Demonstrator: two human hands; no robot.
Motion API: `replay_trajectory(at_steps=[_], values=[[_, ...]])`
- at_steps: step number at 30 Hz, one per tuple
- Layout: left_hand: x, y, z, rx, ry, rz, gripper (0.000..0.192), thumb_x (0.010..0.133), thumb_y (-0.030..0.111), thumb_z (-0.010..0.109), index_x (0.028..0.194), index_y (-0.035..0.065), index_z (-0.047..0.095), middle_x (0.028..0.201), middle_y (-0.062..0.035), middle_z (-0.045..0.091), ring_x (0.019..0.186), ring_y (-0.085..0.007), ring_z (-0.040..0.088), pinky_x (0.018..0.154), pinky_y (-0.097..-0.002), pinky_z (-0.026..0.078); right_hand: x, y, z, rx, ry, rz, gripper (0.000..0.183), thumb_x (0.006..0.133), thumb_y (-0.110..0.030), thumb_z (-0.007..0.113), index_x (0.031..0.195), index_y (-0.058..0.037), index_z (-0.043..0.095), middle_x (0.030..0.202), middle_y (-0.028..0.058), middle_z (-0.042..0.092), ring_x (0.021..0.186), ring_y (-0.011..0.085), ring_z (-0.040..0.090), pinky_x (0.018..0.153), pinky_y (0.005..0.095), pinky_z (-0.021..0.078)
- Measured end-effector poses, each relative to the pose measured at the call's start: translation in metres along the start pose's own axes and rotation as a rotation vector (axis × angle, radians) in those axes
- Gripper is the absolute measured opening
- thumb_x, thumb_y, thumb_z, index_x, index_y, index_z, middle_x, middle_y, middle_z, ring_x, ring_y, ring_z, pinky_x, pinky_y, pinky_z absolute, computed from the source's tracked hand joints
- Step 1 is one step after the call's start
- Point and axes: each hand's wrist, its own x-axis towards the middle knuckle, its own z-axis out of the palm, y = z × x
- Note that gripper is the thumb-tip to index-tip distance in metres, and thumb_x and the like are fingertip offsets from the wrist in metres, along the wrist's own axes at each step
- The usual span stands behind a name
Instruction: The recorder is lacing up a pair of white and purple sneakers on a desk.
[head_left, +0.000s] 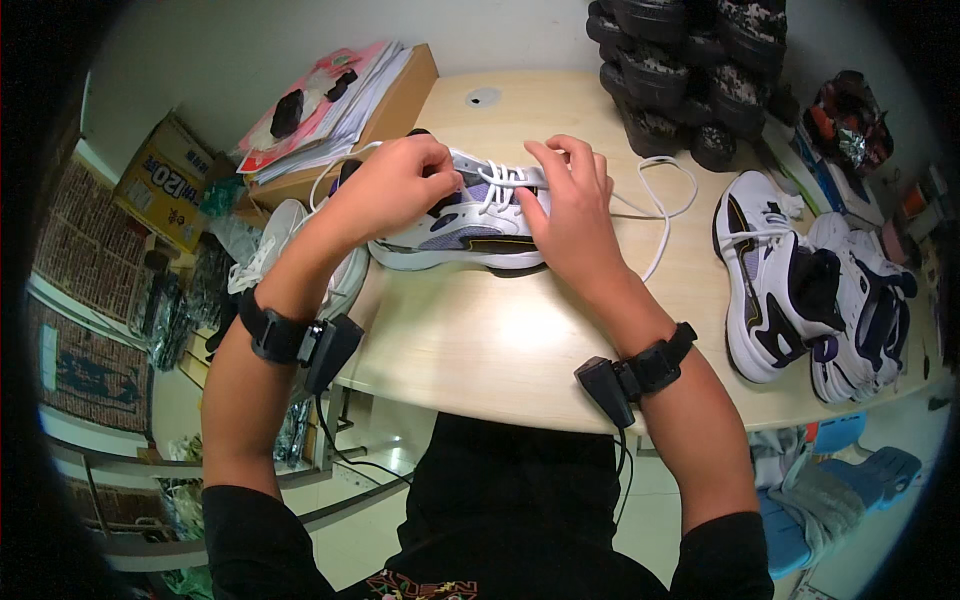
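A white sneaker (480, 240) with purple mesh and black panels lies on the table before me, its toe to the right. My left hand (412, 184) is over its collar and throat, with thumb and fingertips pinched on the white shoelace (330, 166); part of that lace is hidden by the hand. Over the toe end, my right hand (574, 199) has its fingers apart, the thumb beside the crossed lacing (504, 184). Another length of lace (664, 214) curls on the table to the right of this hand. Both wrists wear black strapped devices.
Another white sneaker (769, 277) stands at the right beside more shoes (859, 315). Black shoes (660, 75) are stacked at the back. Left are a cardboard box (409, 97) with papers (352, 112) and a pale shoe (281, 232). The table's front edge (480, 420) curves before me.
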Motion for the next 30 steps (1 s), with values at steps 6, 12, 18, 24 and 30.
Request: replay_trajectory(at_steps=[6,12,18,24,30], values=[[0.001,0.008,-0.009,0.037,0.056,0.021,0.025,0.096,0.021,0.058,0.086,-0.0018,0.058,0.074,-0.0030,0.056,0.065,-0.0102,0.047,0.058,-0.0273,0.040,0.005,-0.002,-0.008,-0.138,-0.081,0.052,0.014,0.091,-0.019,0.062,0.088,-0.0065,0.059,0.088,0.0062,0.061,0.092,0.0250,0.057,0.091,0.0418,0.0369],[0.010,-0.001,0.005,-0.004,0.115,0.155,0.020,0.097,0.019,0.058,0.096,-0.0010,0.058,0.072,0.0003,0.054,0.065,-0.0084,0.046,0.058,-0.0263,0.040,-0.001,-0.021,-0.019,-0.122,-0.171,0.158,0.015,0.092,-0.019,0.060,0.090,-0.0037,0.059,0.090,0.0099,0.061,0.091,0.0275,0.056,0.081,0.0408,0.0429],[0.012,0.003,0.021,-0.006,0.323,0.027,0.031,0.096,0.026,0.057,0.084,-0.0021,0.061,0.066,-0.0012,0.054,0.061,-0.0099,0.047,0.055,-0.0284,0.039,0.003,-0.017,-0.020,-0.309,-0.120,0.002,0.017,0.091,-0.018,0.061,0.089,-0.0006,0.060,0.092,0.0127,0.062,0.090,0.0285,0.057,0.078,0.0397,0.0443],[0.014,0.027,0.024,-0.164,0.180,-0.247,0.054,0.088,0.043,0.065,0.064,-0.0046,0.060,0.055,-0.0013,0.050,0.051,-0.0112,0.041,0.049,-0.0301,0.037,0.008,-0.054,-0.037,0.541,-0.267,0.157,0.014,0.091,-0.011,0.060,0.091,0.0018,0.063,0.079,0.0140,0.062,0.069,0.0242,0.058,0.067,0.0347,0.0471],[0.009,0.017,0.011,-0.372,0.129,-0.274,0.024,0.089,0.024,0.057,0.078,0.0031,0.062,0.069,0.0011,0.054,0.060,-0.0094,0.045,0.056,-0.0244,0.037,0.004,-0.027,-0.013,0.244,-0.144,-0.007,0.027,0.088,-0.016,0.062,0.111,-0.0022,0.064,0.120,0.0139,0.059,0.113,0.0320,0.054,0.099,0.0427,0.0420]])
